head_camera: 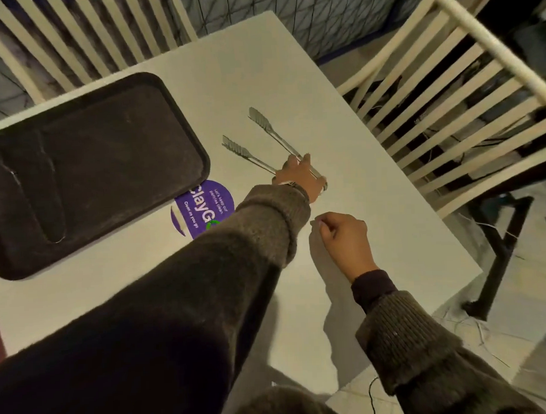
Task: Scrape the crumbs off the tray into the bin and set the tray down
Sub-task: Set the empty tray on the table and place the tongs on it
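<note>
A dark brown tray lies flat on the left part of the white table, with no crumbs that I can make out on it. To its right lie metal tongs, their two arms spread and their tips pointing away from me. My left hand reaches across and holds the tongs at their hinge end. My right hand hovers just above the table nearer to me, fingers curled with nothing visible in them. No bin is in view.
A round purple sticker sits on the table, partly under the tray's near right corner. White slatted chairs stand at the far left and at the right. The table's right edge drops to a tiled floor.
</note>
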